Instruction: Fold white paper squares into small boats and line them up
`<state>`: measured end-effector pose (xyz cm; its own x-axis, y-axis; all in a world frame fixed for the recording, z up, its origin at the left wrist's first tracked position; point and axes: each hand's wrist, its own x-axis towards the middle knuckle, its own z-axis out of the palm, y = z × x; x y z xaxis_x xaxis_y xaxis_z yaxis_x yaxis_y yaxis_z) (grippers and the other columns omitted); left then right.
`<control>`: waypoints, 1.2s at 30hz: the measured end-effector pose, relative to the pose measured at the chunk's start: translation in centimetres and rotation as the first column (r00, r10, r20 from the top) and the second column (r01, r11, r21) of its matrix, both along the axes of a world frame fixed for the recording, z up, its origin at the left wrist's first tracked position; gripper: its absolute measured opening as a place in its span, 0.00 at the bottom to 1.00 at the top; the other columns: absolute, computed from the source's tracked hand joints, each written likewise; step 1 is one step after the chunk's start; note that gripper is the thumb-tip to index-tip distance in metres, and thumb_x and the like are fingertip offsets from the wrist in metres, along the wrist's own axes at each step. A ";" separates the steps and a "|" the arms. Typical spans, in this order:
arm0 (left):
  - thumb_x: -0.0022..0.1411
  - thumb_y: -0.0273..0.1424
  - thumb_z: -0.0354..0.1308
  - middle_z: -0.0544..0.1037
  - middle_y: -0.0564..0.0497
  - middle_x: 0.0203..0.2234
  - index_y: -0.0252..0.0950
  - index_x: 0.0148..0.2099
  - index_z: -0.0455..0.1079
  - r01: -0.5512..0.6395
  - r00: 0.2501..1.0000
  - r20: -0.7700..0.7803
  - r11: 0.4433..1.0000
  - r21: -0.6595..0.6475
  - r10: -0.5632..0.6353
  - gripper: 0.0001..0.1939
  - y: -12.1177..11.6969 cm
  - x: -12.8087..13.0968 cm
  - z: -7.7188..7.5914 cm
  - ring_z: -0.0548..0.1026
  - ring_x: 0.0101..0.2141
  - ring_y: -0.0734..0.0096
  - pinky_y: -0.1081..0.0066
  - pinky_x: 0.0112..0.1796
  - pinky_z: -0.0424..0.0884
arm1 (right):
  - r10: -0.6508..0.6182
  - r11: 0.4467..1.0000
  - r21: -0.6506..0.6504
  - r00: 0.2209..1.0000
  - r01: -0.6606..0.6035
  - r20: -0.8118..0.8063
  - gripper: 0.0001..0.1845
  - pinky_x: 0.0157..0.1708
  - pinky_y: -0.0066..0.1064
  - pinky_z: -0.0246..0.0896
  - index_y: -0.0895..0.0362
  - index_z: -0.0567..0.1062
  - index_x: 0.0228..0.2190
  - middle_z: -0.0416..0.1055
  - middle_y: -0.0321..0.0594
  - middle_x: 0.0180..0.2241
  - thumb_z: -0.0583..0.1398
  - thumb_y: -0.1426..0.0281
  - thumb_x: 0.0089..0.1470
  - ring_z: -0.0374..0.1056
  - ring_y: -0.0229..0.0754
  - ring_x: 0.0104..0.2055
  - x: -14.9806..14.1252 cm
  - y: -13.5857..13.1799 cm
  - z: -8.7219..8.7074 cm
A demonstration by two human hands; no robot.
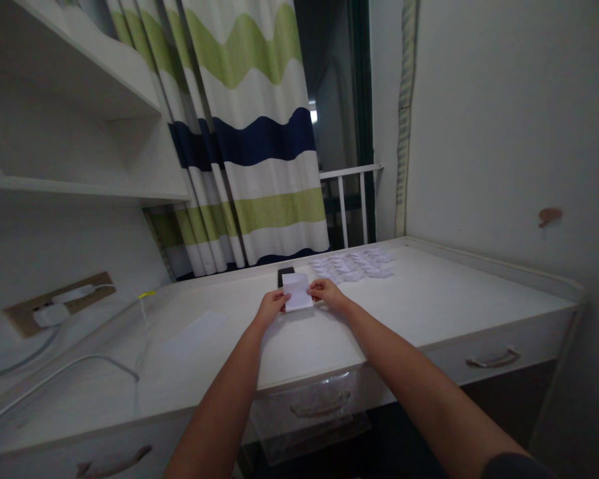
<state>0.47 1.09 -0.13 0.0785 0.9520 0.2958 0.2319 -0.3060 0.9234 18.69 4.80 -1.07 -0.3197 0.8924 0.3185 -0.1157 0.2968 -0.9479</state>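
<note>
A small white sheet of paper is held up just above the desk, between both hands. My left hand pinches its left edge, thumb on the near face. On the opposite edge, my right hand grips the sheet between thumb and fingers. Partly covered by the paper, a dark flat object like a phone lies behind it. To the right of that sit several folded white paper pieces in rows.
Flat white paper lies on the white desk at left. A grey cable and plugged-in chargers are by the left wall. A shelf overhangs the left side; a striped curtain hangs behind. Drawers with handles run below.
</note>
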 end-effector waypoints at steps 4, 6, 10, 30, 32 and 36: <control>0.38 0.43 0.60 0.65 0.56 0.14 0.31 0.24 0.67 -0.004 1.000 0.016 1.000 -0.010 0.004 0.19 0.1 0.0 -0.1 0.62 0.17 0.78 0.75 0.20 0.57 | 0.014 1.000 -0.019 1.000 -0.014 -0.003 0.12 0.21 0.25 0.58 0.60 0.68 0.18 0.65 0.33 0.16 0.65 0.68 0.31 0.61 0.31 0.19 0.1 -0.3 0.2; 0.37 0.43 0.60 0.65 0.56 0.15 0.31 0.23 0.67 0.011 1.000 0.017 1.000 -0.017 -0.011 0.18 0.0 0.1 -0.1 0.62 0.18 0.78 0.75 0.20 0.57 | 0.026 0.999 -0.020 1.000 -0.026 -0.005 0.12 0.22 0.25 0.58 0.60 0.69 0.19 0.67 0.34 0.18 0.65 0.68 0.30 0.62 0.32 0.21 0.1 -0.4 0.4; 0.38 0.42 0.60 0.65 0.56 0.14 0.31 0.23 0.67 0.038 0.999 0.009 0.999 -0.023 -0.038 0.18 0.0 0.1 -0.1 0.61 0.17 0.78 0.75 0.20 0.56 | 0.033 0.999 -0.017 0.999 -0.033 -0.027 0.12 0.24 0.25 0.60 0.60 0.71 0.21 0.68 0.35 0.21 0.66 0.68 0.30 0.63 0.32 0.22 0.1 -0.4 0.5; 0.38 0.42 0.61 0.64 0.56 0.13 0.31 0.20 0.65 0.054 0.998 -0.036 0.997 -0.051 -0.056 0.17 -0.5 0.2 0.1 0.61 0.17 0.78 0.75 0.20 0.55 | 0.022 0.998 -0.056 0.998 -0.026 -0.058 0.14 0.25 0.26 0.61 0.62 0.72 0.20 0.68 0.34 0.18 0.67 0.68 0.27 0.63 0.32 0.21 0.1 -0.7 0.6; 0.38 0.42 0.61 0.63 0.56 0.12 0.32 0.19 0.64 0.065 0.997 -0.045 0.996 -0.060 -0.068 0.17 -0.5 0.3 0.1 0.61 0.17 0.79 0.75 0.20 0.55 | 0.025 0.998 -0.050 0.998 -0.028 -0.061 0.14 0.25 0.26 0.61 0.62 0.72 0.20 0.68 0.34 0.19 0.67 0.68 0.27 0.63 0.32 0.22 0.2 -0.7 0.7; 0.39 0.41 0.61 0.61 0.58 0.11 0.33 0.18 0.62 0.072 0.996 -0.047 0.994 -0.085 -0.076 0.17 -0.5 0.3 0.0 0.59 0.16 0.79 0.75 0.20 0.55 | 0.023 0.999 -0.047 0.997 -0.027 -0.070 0.14 0.26 0.27 0.61 0.62 0.72 0.21 0.68 0.35 0.19 0.67 0.67 0.27 0.64 0.33 0.23 0.1 -0.6 0.7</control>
<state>0.78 0.55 -0.11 0.1623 0.9642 0.2095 0.2577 -0.2464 0.9343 18.83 4.15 -0.36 -0.3208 0.8992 0.2975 -0.1883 0.2473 -0.9505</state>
